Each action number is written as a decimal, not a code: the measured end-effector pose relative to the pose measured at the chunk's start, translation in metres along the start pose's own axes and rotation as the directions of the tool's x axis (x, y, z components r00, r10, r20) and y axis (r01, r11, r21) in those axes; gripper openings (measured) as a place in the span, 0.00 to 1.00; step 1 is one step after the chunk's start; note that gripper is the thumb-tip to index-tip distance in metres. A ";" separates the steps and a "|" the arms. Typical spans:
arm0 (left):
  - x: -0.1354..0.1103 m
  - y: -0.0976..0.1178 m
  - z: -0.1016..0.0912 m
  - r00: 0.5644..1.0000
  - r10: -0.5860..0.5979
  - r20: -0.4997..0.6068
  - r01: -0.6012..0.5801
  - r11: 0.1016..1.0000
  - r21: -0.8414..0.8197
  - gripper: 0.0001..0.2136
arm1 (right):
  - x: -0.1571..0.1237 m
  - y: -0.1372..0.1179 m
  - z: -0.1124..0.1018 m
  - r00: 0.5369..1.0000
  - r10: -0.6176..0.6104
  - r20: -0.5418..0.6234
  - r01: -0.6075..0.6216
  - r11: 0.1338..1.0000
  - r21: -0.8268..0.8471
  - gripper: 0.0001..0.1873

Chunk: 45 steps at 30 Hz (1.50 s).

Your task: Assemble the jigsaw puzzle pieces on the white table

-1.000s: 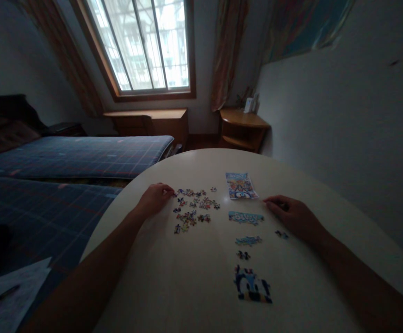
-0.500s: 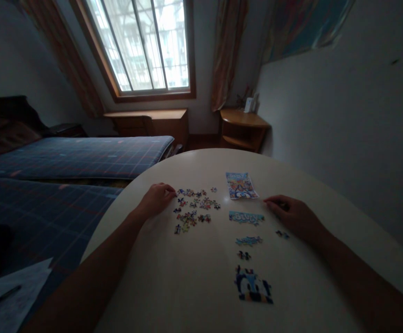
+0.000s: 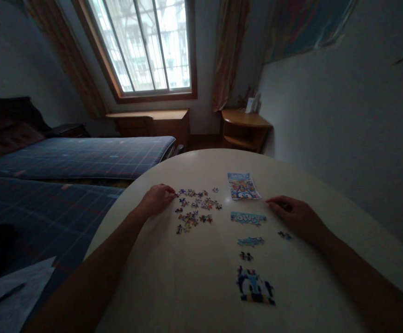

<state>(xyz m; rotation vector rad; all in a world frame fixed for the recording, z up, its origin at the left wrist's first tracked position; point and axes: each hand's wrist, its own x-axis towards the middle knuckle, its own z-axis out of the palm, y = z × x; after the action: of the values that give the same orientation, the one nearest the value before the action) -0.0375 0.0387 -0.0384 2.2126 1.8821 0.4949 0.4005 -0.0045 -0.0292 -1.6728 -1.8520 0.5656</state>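
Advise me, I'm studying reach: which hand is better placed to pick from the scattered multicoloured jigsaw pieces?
Probably the left hand: it is close beside the scattered multicoloured jigsaw pieces. The right hand is farther off, near the rectangular blue-bordered printed sheet.

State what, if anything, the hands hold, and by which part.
Cannot be told: the left hand is beside loose puzzle pieces, the right hand beside the picture sheet.

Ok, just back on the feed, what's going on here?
A person's left hand is at the edge of scattered puzzle pieces; whether it grips one is unclear. The right hand is near the printed sheet, its hold also unclear. Nearer the camera than the sheet lie a joined lettered strip and a joined blue-and-black section.
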 end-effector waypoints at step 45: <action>-0.011 0.046 0.040 0.923 0.385 0.011 -0.385 0.923 0.014 0.23 | -0.002 0.004 -0.010 0.995 -0.012 0.097 0.010 1.000 0.018 0.13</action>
<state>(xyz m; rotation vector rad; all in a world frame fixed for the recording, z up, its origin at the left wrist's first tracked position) 0.0178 0.0225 -0.0608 2.6014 1.4460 0.5304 0.4103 -0.0064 -0.0251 -1.6492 -1.9181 0.6671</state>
